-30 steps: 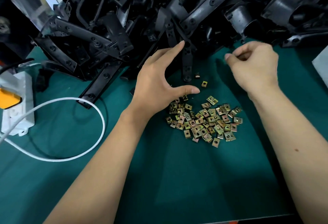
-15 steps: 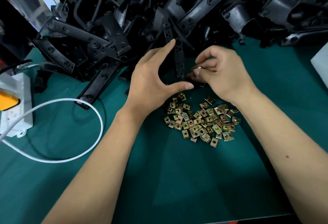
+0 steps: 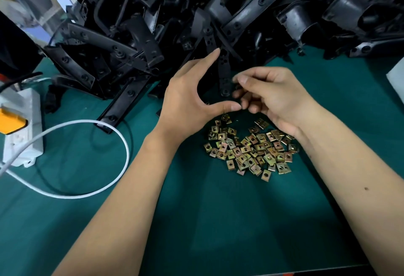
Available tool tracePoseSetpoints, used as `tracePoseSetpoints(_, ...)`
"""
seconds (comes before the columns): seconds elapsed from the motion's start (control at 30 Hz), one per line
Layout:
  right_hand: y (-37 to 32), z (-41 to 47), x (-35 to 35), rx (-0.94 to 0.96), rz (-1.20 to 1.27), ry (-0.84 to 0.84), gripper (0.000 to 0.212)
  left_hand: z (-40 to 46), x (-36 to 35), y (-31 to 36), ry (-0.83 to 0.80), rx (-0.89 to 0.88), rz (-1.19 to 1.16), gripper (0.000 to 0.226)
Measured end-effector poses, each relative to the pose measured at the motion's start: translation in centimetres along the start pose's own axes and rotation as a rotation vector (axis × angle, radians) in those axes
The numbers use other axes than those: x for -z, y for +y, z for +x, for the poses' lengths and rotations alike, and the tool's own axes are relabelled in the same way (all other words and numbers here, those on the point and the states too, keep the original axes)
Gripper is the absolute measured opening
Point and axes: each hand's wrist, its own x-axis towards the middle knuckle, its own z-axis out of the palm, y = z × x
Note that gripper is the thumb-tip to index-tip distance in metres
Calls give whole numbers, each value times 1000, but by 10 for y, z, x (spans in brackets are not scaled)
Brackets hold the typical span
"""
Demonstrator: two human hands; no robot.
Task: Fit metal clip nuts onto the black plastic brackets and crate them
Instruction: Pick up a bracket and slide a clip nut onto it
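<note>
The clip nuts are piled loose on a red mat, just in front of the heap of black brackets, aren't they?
Not quite: the mat is dark green, not red, as the head view shows. The clip nuts do lie loose on it, just in front of the heap of black brackets.

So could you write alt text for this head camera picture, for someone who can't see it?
Two bare hands meet at a black plastic bracket that sticks out of a big pile of brackets: the left hand arches around it, the right hand curls at its lower end. Below lies a heap of metal clip nuts on a green mat.
</note>
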Motion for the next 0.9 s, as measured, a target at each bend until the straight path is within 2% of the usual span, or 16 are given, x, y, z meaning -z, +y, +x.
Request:
tracePoseSetpoints(0.2,0,1,5,34,-29,-10,19,1,1,-2,-46,53,46,104)
tracePoseSetpoints(0.33,2,3,6,97,-183,27,9,-1,-1,-7,-51,80,108,99)
tracePoseSetpoints(0.47,4,4,11,205,-486,43,17,2,3,-8,60,108,65,94)
tracePoseSetpoints(0.57,6,2,8,303,-752,29,9,4,6,-9,215,157,-63,88)
tracePoseSetpoints(0.67,5,2,-7,444,-1018,121,22,7,9,-8,322,225,-199,83)
tracePoseSetpoints(0.77,8,7,-29,477,-1306,-26,33,6,8,-8,336,241,-264,82)
tracePoseSetpoints(0.9,10,11,-39,478,-1302,-87,29,5,8,-6,317,239,-242,80)
